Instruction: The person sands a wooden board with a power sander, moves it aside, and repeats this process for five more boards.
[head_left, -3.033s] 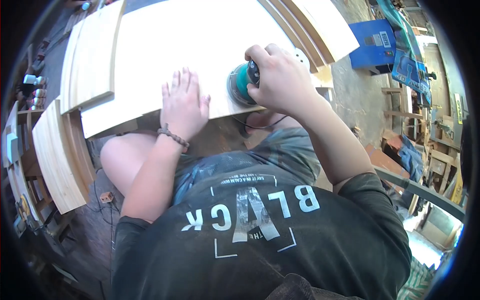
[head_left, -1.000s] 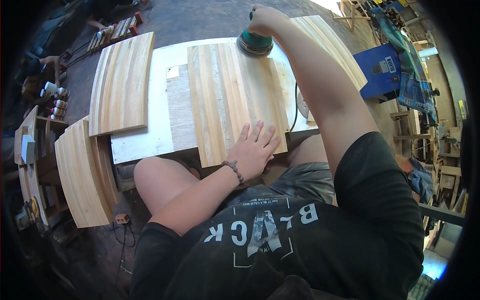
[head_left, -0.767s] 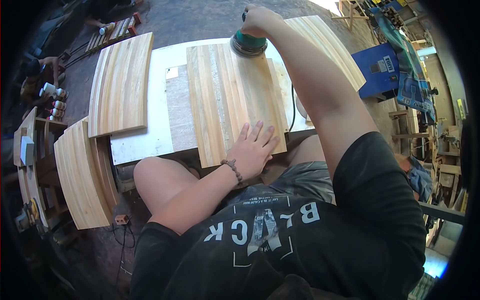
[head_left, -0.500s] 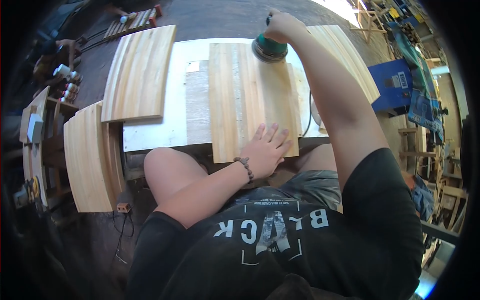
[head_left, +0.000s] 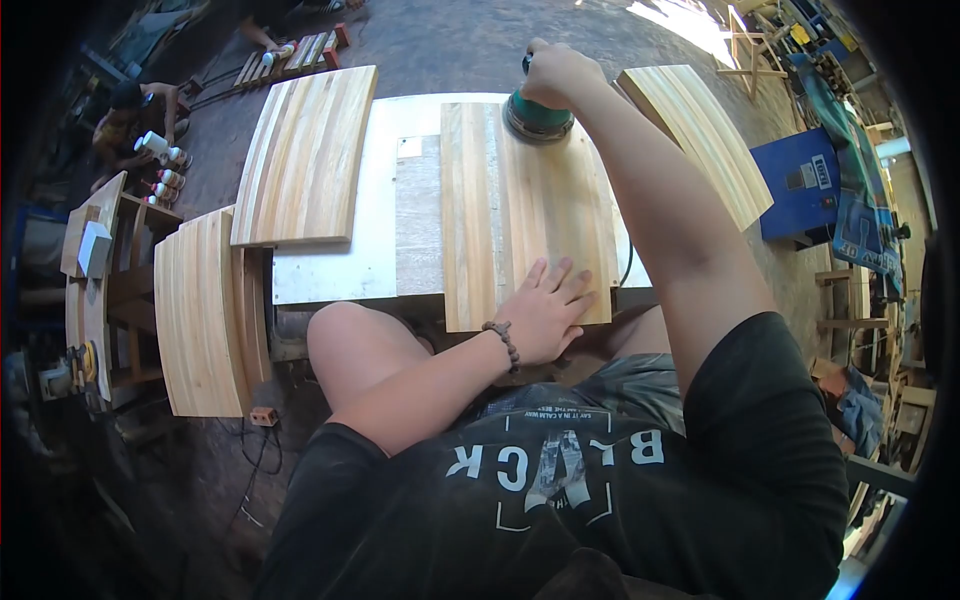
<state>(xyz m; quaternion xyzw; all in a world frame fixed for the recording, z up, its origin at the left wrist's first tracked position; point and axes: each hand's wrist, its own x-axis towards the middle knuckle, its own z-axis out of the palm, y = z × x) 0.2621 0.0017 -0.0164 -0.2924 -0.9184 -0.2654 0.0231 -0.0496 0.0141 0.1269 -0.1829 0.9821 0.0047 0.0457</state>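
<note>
A striped wooden panel lies on the white board in front of me. My left hand, with a beaded bracelet at the wrist, rests flat on the panel's near end, its fingers spread. At the far end my right hand is wrapped round the top of a green sander. The sander's round base sits on the panel near its far edge. A dark cord shows beside the panel, partly hidden by my right arm.
Wooden panels stand at the left, lower left and right. A blue box is beyond the right panel. A person crouches near bottles at the upper left; another person's arm reaches a slatted piece.
The whole view has shifted slightly, so the bench and panels appear farther right and a little lower. My left hand stays flat on the panel and my right hand still holds the sander.
</note>
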